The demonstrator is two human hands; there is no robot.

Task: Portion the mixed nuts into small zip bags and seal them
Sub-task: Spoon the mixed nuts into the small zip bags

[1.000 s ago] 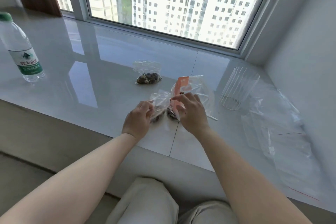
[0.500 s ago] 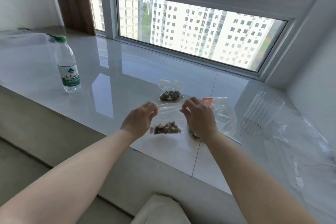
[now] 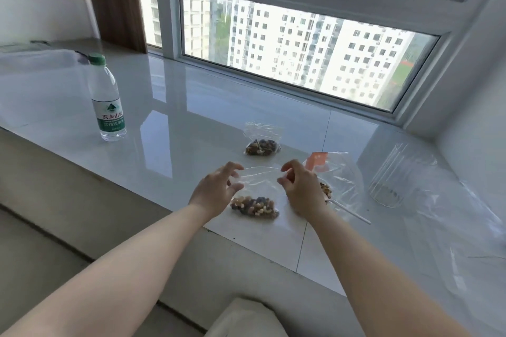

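Clear zip bag [image 3: 257, 186] lies flat, mixed nuts [image 3: 253, 206] heaped at its bottom.

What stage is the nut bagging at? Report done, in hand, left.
Done: one small filled bag lies farther back on the counter.
In hand: left hand and right hand hover at the top edge of a second filled bag.
Left: nuts remain in the big bag; empty bags wait at right.

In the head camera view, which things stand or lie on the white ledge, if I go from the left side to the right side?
water bottle → left hand → small bag of nuts between the hands → right hand → large bag with the orange label → clear glass jar → empty zip bags.
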